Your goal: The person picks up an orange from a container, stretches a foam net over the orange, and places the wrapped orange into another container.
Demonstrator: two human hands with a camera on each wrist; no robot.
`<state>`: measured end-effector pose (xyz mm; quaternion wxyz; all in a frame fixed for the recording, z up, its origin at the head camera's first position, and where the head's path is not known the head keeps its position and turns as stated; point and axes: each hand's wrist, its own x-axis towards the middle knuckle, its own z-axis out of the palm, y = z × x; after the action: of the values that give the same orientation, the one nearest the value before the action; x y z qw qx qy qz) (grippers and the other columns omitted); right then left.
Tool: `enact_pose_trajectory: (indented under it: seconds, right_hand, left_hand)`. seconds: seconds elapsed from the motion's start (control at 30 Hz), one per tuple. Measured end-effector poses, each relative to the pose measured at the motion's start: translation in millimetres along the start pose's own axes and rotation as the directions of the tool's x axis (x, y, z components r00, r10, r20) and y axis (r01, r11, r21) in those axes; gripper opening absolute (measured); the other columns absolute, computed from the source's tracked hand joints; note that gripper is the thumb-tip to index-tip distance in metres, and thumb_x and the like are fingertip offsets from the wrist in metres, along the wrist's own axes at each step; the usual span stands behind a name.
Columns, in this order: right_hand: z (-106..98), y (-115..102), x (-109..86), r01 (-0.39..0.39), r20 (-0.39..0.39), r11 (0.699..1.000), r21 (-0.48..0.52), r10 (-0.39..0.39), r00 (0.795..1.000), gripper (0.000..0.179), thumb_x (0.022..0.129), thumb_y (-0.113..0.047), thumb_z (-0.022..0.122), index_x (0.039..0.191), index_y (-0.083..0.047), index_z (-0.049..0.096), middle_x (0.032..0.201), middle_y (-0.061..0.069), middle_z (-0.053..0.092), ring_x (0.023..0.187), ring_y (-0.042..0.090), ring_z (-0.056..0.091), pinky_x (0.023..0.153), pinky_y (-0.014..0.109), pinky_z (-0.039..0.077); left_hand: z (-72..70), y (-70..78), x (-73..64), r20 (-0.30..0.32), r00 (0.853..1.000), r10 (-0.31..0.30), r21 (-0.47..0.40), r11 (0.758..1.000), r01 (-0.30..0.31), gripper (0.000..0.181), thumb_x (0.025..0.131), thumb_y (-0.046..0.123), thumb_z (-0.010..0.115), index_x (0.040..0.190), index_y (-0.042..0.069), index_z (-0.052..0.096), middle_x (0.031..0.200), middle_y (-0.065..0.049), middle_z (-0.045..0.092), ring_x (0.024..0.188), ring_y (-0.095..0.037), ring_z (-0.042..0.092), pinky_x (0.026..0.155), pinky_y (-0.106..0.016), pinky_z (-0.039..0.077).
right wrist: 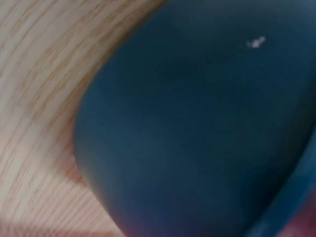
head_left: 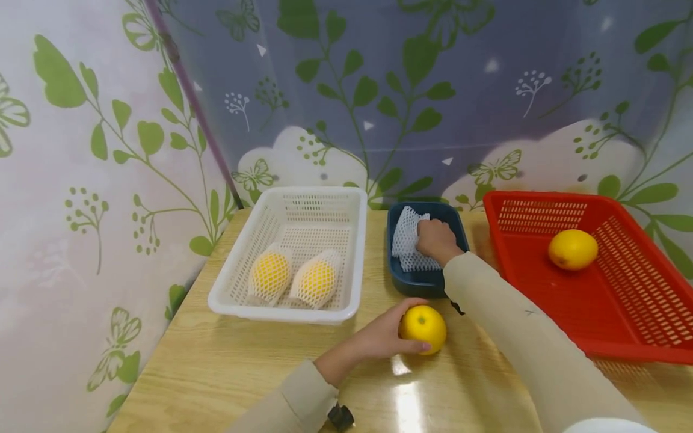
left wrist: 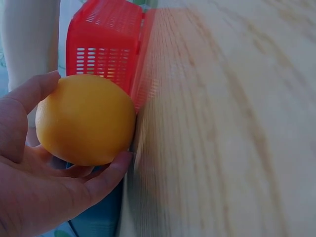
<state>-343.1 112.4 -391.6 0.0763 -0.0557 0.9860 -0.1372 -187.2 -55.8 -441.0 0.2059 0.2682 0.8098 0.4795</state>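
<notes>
My left hand (head_left: 385,332) holds a yellow citrus fruit (head_left: 424,329) at the table's surface, in front of the dark blue container. The left wrist view shows its thumb over one side of the fruit (left wrist: 86,120) and the fingers curled round the opposite side. My right hand (head_left: 437,240) reaches into the dark blue container (head_left: 419,284), fingers curled at the white foam net sleeves (head_left: 407,237) and gripping one of them. Its fingertips are hidden in the head view. In the right wrist view only the container's outer wall (right wrist: 187,128) and the wooden table show.
A white basket (head_left: 354,294) on the left holds two yellow fruits in foam nets (head_left: 271,273). On the right, a red basket (head_left: 533,300) holds one bare yellow fruit (head_left: 572,249). The wooden table (head_left: 216,373) meets patterned curtains (head_left: 346,90) behind and at the left.
</notes>
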Motion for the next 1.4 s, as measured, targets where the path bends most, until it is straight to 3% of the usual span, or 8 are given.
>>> enact_pose_trajectory:
  seconds: [0.2, 0.33, 0.53, 0.73, 1.03, 1.13, 1.23, 1.4]
  right_hand:
    - [-11, 10, -3.6, 0.026, -0.090, 0.997, 0.066, -0.020, 0.996, 0.018, 0.089, -0.011, 0.060, 0.102, 0.001, 0.059, 0.099, 0.020, 0.060, 0.087, 0.035, 0.057, 0.076, 0.048, 0.049]
    - [-22, 14, -10.0, 0.061, -0.139, 0.991, 0.115, -0.045, 0.989, 0.011, 0.087, -0.009, 0.057, 0.093, -0.001, 0.054, 0.081, 0.012, 0.052, 0.071, 0.027, 0.047, 0.063, 0.039, 0.041]
    - [-37, 11, -23.6, 0.089, -0.153, 0.984, 0.154, -0.066, 0.986, 0.022, 0.087, -0.014, 0.060, 0.105, -0.001, 0.057, 0.094, 0.017, 0.061, 0.079, 0.031, 0.053, 0.072, 0.043, 0.050]
    - [-50, 5, -43.6, 0.160, -0.176, 0.973, 0.166, -0.131, 0.976, 0.023, 0.086, -0.014, 0.061, 0.105, -0.001, 0.059, 0.093, 0.017, 0.063, 0.075, 0.029, 0.054, 0.067, 0.039, 0.050]
    - [-67, 4, -89.6, 0.276, -0.175, 0.918, 0.284, -0.234, 0.956, 0.026, 0.090, -0.017, 0.065, 0.107, 0.002, 0.060, 0.101, 0.018, 0.062, 0.087, 0.030, 0.053, 0.081, 0.043, 0.050]
    - [-70, 6, -106.0, 0.290, -0.167, 0.897, 0.333, -0.246, 0.955, 0.025, 0.090, -0.017, 0.067, 0.105, 0.002, 0.061, 0.096, 0.015, 0.061, 0.084, 0.027, 0.052, 0.076, 0.036, 0.050]
    - [-71, 9, -121.1, 0.282, -0.138, 0.871, 0.402, -0.246, 0.959, 0.025, 0.090, -0.018, 0.068, 0.105, 0.000, 0.060, 0.091, 0.011, 0.060, 0.081, 0.024, 0.052, 0.070, 0.029, 0.049]
    - [-69, 14, -146.8, 0.209, -0.051, 0.808, 0.550, -0.217, 0.975, 0.031, 0.092, -0.022, 0.067, 0.112, -0.001, 0.058, 0.096, 0.009, 0.063, 0.083, 0.022, 0.056, 0.075, 0.030, 0.053]
  left_hand:
    - [0.7, 0.5, 1.2, -0.007, 1.000, 0.015, 0.010, 1.000, -0.015, 0.071, 0.086, 0.024, 0.075, 0.146, 0.017, 0.037, 0.141, -0.004, 0.046, 0.120, -0.013, 0.047, 0.104, -0.033, 0.038]
    - [0.4, 2.2, 0.7, -0.010, 1.000, 0.016, 0.011, 1.000, -0.016, 0.071, 0.086, 0.024, 0.075, 0.145, 0.017, 0.037, 0.140, -0.005, 0.046, 0.119, -0.013, 0.048, 0.105, -0.033, 0.038]
    - [-1.8, 2.1, -1.8, -0.026, 1.000, 0.012, 0.008, 1.000, -0.012, 0.071, 0.086, 0.026, 0.075, 0.146, 0.018, 0.037, 0.140, -0.005, 0.046, 0.119, -0.015, 0.048, 0.103, -0.033, 0.039]
    - [-3.4, -0.1, -4.9, -0.030, 0.999, -0.014, -0.080, 0.997, 0.011, 0.066, 0.089, 0.027, 0.071, 0.146, 0.017, 0.037, 0.141, -0.003, 0.044, 0.120, -0.017, 0.048, 0.096, -0.027, 0.044]
    - [-6.8, 4.9, -9.2, -0.096, 0.995, -0.030, -0.117, 0.993, 0.019, 0.050, 0.105, 0.041, 0.038, 0.147, 0.014, 0.035, 0.148, -0.012, 0.040, 0.133, -0.029, 0.042, 0.106, -0.043, 0.041]
    - [-7.0, 7.7, -9.1, -0.174, 0.984, -0.034, -0.130, 0.991, 0.012, 0.051, 0.105, 0.044, 0.033, 0.145, 0.013, 0.039, 0.146, -0.012, 0.044, 0.132, -0.028, 0.044, 0.107, -0.045, 0.039]
    - [-7.1, 11.4, -9.1, -0.268, 0.963, 0.002, -0.170, 0.984, -0.050, 0.048, 0.106, 0.039, 0.036, 0.143, 0.009, 0.042, 0.144, -0.013, 0.046, 0.132, -0.028, 0.045, 0.109, -0.044, 0.036]
    - [-8.5, 18.9, -3.6, -0.380, 0.924, 0.040, -0.244, 0.959, -0.142, 0.042, 0.106, 0.026, 0.040, 0.141, 0.002, 0.042, 0.140, -0.020, 0.049, 0.129, -0.035, 0.047, 0.109, -0.045, 0.036]
